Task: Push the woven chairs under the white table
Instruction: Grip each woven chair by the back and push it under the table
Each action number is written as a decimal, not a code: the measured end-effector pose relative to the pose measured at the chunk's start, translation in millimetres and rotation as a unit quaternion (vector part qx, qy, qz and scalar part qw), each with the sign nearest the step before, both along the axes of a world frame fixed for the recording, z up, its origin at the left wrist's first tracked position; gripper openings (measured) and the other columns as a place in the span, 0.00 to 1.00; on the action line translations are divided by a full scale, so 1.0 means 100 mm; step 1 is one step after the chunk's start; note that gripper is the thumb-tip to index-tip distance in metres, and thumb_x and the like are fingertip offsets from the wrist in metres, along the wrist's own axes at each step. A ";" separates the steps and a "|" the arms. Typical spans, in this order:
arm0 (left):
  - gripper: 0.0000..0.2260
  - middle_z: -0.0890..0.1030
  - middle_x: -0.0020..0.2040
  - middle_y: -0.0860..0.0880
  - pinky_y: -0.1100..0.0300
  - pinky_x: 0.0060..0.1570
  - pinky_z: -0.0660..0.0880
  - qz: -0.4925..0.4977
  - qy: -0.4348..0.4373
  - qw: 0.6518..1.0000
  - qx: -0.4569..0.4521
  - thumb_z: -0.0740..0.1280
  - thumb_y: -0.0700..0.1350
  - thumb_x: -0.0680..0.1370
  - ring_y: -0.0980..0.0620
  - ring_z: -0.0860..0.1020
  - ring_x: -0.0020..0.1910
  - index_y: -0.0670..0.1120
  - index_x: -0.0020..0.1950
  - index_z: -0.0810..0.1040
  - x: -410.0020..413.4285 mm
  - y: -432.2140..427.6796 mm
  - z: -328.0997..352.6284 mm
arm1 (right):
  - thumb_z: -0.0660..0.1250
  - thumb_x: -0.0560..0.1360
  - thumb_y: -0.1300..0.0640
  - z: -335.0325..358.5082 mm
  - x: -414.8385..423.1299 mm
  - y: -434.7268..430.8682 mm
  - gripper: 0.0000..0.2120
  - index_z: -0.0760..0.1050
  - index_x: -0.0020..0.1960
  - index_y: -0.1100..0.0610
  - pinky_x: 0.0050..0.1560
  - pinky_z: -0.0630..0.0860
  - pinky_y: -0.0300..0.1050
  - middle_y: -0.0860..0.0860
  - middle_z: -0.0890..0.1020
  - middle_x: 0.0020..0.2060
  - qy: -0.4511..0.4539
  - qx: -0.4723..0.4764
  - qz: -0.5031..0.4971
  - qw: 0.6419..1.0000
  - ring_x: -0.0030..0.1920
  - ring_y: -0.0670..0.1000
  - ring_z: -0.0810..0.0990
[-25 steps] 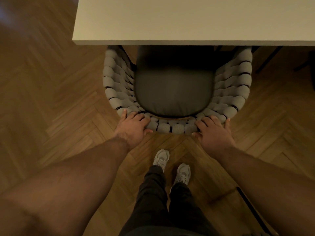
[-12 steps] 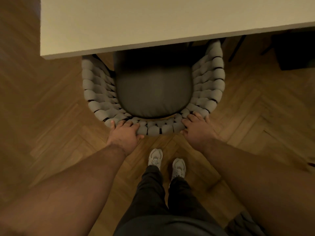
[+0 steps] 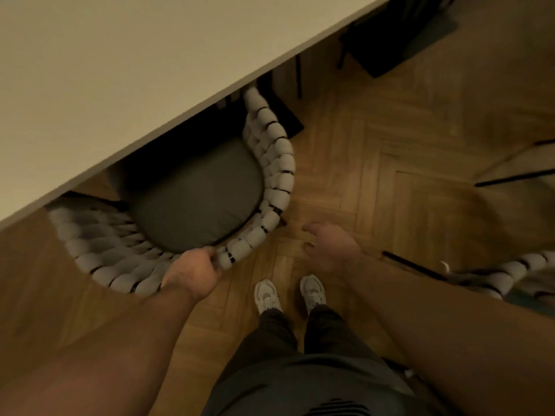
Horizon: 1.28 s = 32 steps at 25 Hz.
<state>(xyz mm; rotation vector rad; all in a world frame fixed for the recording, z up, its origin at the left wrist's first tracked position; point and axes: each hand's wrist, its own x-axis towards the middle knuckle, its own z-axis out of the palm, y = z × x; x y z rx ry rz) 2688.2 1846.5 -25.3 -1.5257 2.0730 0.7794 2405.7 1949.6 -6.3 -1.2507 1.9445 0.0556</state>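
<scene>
The grey woven-rope chair [image 3: 270, 163] with its dark olive seat cushion [image 3: 198, 199] stands partly under the flat white table [image 3: 120, 70]. The front of the seat is hidden beneath the table's edge, and the curved back sits out over the herringbone wooden floor [image 3: 390, 175]. The left hand [image 3: 192, 273] has its grip curled round the rim of the chair's back. The right hand [image 3: 330, 247] hangs just beside the chair without touching it, its grip loose and spread. A second woven chair [image 3: 510, 274] shows at the right edge, out on the floor.
</scene>
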 end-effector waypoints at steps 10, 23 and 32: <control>0.17 0.79 0.64 0.48 0.49 0.58 0.77 -0.242 0.075 0.967 -0.012 0.67 0.50 0.80 0.47 0.78 0.60 0.52 0.70 0.77 -1.23 0.01 0.34 | 0.62 0.83 0.49 -0.03 -0.79 1.60 0.25 0.68 0.78 0.53 0.68 0.73 0.51 0.55 0.73 0.73 0.042 0.065 -0.289 0.954 0.71 0.58 0.73; 0.26 0.74 0.73 0.52 0.54 0.70 0.71 -0.459 0.057 0.886 0.022 0.70 0.51 0.79 0.50 0.72 0.71 0.53 0.77 0.70 -2.88 1.42 0.47 | 0.66 0.79 0.51 -0.05 -1.30 3.67 0.19 0.70 0.68 0.54 0.61 0.75 0.54 0.55 0.75 0.61 0.062 0.038 -0.506 0.860 0.61 0.58 0.75; 0.29 0.73 0.74 0.51 0.51 0.68 0.72 -0.636 0.025 0.771 0.007 0.69 0.53 0.79 0.49 0.69 0.73 0.57 0.78 0.66 -4.17 2.69 0.38 | 0.69 0.77 0.39 -0.34 -1.28 4.40 0.27 0.73 0.70 0.53 0.56 0.77 0.48 0.52 0.81 0.58 -0.121 0.089 -0.503 0.851 0.58 0.54 0.79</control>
